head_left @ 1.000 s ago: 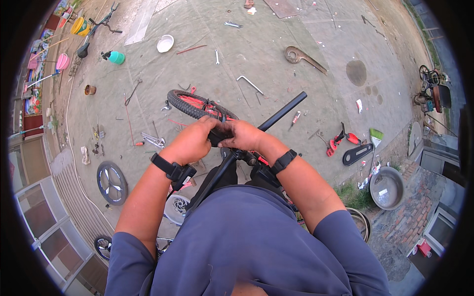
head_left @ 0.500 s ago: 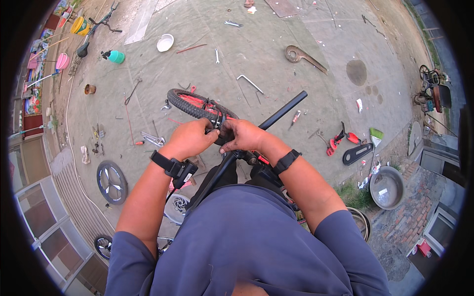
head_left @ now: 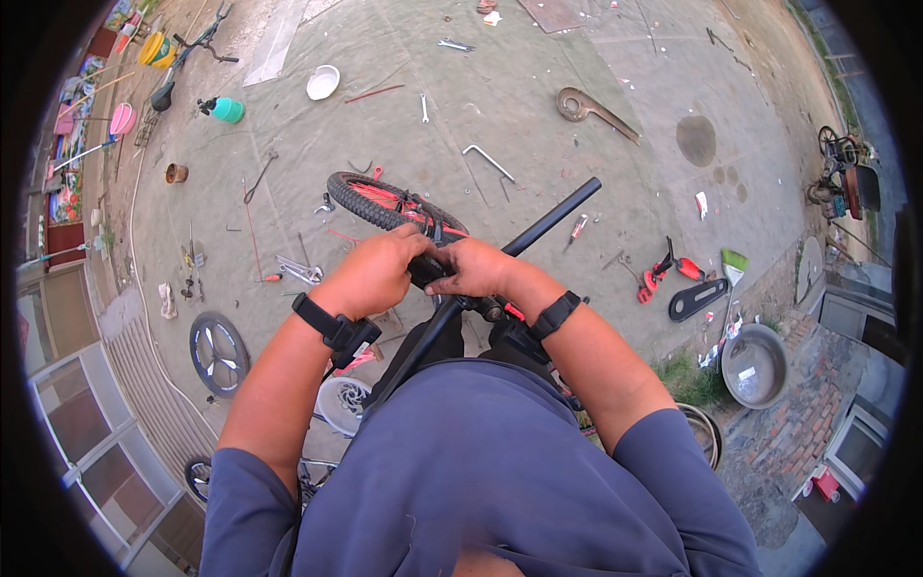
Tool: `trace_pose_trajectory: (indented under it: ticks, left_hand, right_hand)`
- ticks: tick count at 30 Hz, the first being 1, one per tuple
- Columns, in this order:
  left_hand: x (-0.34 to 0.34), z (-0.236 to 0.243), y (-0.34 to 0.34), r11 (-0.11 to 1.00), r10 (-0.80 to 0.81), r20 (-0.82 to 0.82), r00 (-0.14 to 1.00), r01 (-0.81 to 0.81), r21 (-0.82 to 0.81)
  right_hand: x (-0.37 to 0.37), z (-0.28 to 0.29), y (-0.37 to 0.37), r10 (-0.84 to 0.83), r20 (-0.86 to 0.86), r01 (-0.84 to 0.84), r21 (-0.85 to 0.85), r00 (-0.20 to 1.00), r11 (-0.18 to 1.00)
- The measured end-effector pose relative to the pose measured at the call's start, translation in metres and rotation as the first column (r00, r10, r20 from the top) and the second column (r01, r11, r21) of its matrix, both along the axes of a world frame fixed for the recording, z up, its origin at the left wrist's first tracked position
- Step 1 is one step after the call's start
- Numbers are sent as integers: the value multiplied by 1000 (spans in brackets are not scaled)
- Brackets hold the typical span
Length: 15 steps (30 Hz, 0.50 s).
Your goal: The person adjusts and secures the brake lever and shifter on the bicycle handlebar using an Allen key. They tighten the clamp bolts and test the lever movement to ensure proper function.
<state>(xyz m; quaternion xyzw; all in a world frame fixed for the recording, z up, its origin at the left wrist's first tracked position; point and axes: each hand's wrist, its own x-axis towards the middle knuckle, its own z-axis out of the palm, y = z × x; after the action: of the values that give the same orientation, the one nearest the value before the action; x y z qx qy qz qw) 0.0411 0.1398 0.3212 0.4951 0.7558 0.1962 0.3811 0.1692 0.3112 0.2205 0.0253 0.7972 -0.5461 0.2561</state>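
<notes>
My left hand (head_left: 383, 269) and my right hand (head_left: 473, 266) meet over the front of a bicycle. Between them is a small black part (head_left: 424, 272) whose kind I cannot make out, with the fingers of both hands closed on it from either side. Just behind it runs the black handlebar (head_left: 553, 217), set slantwise from near my waist up to the right. Ahead of my hands is the front wheel (head_left: 370, 208), with a knobbly black tire and red spokes. My hands hide the middle of the bicycle.
Wrenches (head_left: 298, 270), a hex key (head_left: 488, 163) and a screwdriver (head_left: 576, 231) lie on the ground cloth. A chain guard (head_left: 697, 300) and a metal basin (head_left: 755, 366) are on the right. A spoked disc-like wheel (head_left: 219, 354) lies left, a white bowl (head_left: 323, 83) farther off.
My left hand has turned a little over the black part, which now shows more plainly between my hands. The right hand stays almost where it was.
</notes>
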Motion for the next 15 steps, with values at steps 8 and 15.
trace_pose_trajectory:
  ticks: [8, 15]
  left_hand:
    - [4, 8, 7, 851, 365, -52, 930, -356, -386]
    - [5, -3, 9, 835, 421, 96, 902, -344, -430]
  right_hand:
    - [-1, 13, -1, 34, 48, -40, 125, 998, 991]
    - [2, 12, -3, 29, -5, -28, 126, 1000, 992]
